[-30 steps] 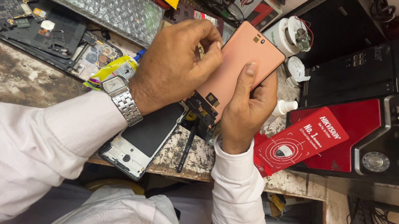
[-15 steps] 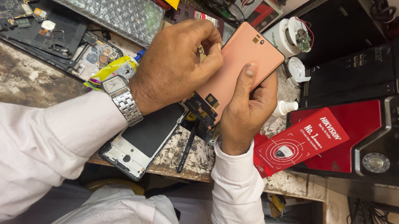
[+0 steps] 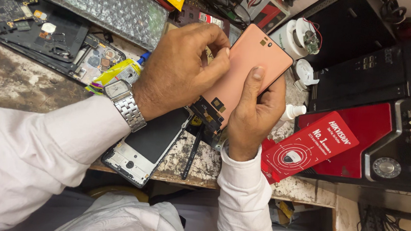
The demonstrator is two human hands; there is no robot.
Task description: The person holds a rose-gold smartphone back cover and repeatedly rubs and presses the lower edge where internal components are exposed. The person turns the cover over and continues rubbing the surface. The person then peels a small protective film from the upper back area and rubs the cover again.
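over a stained, cluttered workbench (image 3: 17, 81) beside black computer towers (image 3: 379, 80), the right hand (image 3: 254, 112) grips a copper-coloured phone panel (image 3: 248, 67) from below, thumb laid on it, while the left hand (image 3: 182, 72) pinches its left edge. an opened phone frame (image 3: 147, 145) lies beneath the wrists.

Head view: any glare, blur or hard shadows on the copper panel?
Head view: sharp, no motion blur; copper-coloured display panel evenly lit, soft sheen, no blown glare. Left hand and right hand hold it, casting only soft shadows. Bubble wrap shows small specular glints.
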